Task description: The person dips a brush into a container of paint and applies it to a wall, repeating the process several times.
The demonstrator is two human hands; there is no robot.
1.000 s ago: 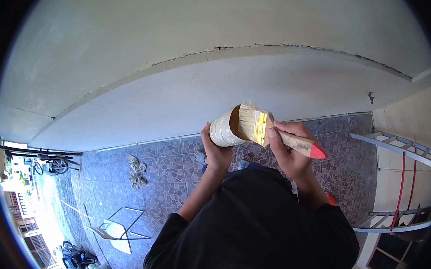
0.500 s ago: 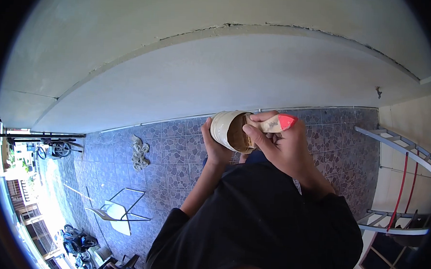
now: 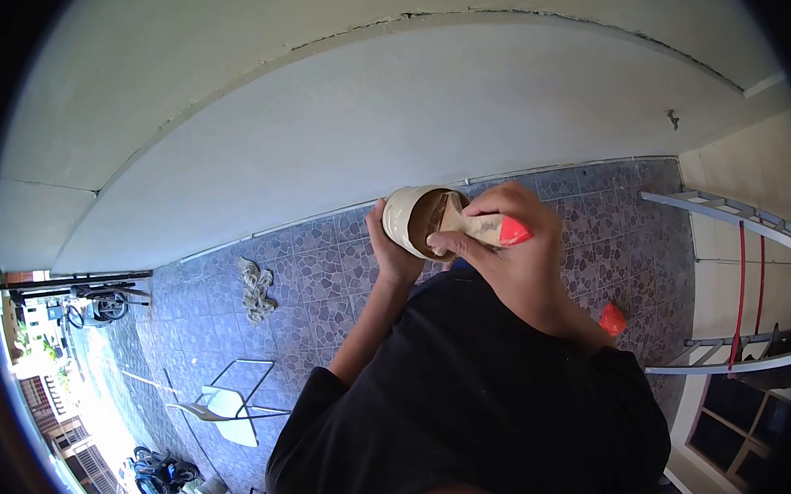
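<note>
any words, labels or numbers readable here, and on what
None can be read.
The brush handle in the right hand bears a dark mark, too blurred to read.
The container held by the left hand shows no label on its visible side.

brush [image 3: 480, 226] bristles hidden inside container [image 3: 412, 219], ladder [image 3: 738, 288] cut off at right edge
</note>
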